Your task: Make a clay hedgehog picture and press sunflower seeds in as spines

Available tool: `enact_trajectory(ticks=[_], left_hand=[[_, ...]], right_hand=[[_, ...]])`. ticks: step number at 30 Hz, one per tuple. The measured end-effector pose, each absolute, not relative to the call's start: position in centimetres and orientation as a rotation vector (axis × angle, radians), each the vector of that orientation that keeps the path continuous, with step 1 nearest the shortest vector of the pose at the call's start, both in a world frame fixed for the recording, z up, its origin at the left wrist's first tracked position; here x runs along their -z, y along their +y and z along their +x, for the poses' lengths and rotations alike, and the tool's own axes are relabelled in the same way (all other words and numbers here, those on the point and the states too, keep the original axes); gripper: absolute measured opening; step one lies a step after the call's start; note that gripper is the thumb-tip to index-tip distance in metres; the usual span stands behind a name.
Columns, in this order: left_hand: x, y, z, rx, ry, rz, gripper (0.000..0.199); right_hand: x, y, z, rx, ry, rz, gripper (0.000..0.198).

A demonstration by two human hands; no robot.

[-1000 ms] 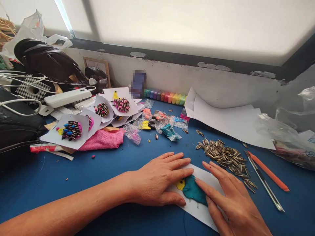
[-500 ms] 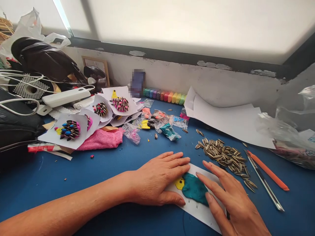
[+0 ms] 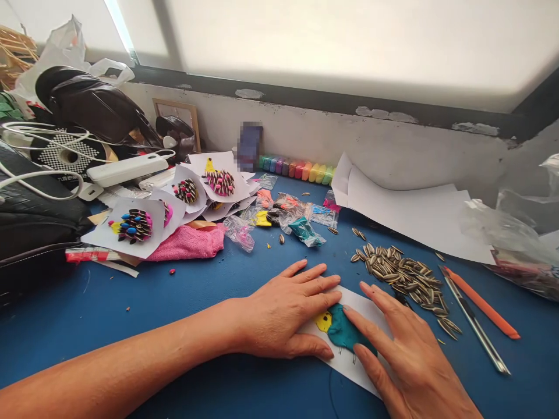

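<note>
A white sheet of paper lies on the blue tabletop under both hands. Pressed onto it is a flat patch of teal clay, with a small yellow clay head with a dark eye at its left end. Two short drawn legs show below the teal. My left hand rests flat with fingers spread over the paper's left side. My right hand has its index fingertip on the top of the teal clay and its thumb at the lower edge, fingers apart, covering the patch's right end.
Striped sunflower seeds are heaped behind my right hand, beside an orange pen and a clear pen. Bagged clay, a pink cloth and finished seed hedgehogs lie further back; blank paper leans behind.
My right hand has shifted left over the teal clay, its index finger and thumb now covering more of it. My left hand stays on the paper. The camera view has swung slightly left.
</note>
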State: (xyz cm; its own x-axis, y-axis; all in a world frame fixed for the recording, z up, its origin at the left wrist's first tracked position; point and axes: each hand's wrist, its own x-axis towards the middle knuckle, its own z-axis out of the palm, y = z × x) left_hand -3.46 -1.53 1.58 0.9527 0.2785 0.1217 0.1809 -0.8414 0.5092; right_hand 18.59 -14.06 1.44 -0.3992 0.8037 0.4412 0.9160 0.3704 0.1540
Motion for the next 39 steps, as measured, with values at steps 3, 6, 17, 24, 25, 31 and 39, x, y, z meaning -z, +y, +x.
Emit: enact_trajectory(ticks=[3,6,17,24,25,31,39], left_hand=[[-1.3,-1.5,-3.5,-0.299,0.324,2.593,0.071],[-1.2,-1.5,-3.6,-0.315,0.320,2.586,0.072],[-1.2,-1.2,-3.6,-0.292,0.295,2.599,0.068],[-1.2,-1.3,-3.6,-0.289,0.296,2.594,0.070],[-1.2,-1.3,-3.6,-0.291,0.298,2.593,0.070],[-1.1,-1.3,-3.6,-0.302,0.297,2.582,0.071],[-1.1,-1.3,-3.7,-0.291,0.312,2.568,0.070]], right_hand=[[-1.4,-14.1,18.6,0.559,-2.348,-1.499,0.037],[-1.3,-14.2,18.5,0.532,-2.355,-1.466,0.036],[-1.7,-14.2,17.7,0.452,-2.368,-1.341,0.031],[-1.7,-14.1,17.3,0.499,-2.399,-1.264,0.027],[-1.7,-14.1,17.2,0.507,-2.400,-1.259,0.028],[-1.6,-14.4,16.7,0.475,-2.420,-1.255,0.033],[-1.6,-14.4,16.4,0.461,-2.414,-1.242,0.030]])
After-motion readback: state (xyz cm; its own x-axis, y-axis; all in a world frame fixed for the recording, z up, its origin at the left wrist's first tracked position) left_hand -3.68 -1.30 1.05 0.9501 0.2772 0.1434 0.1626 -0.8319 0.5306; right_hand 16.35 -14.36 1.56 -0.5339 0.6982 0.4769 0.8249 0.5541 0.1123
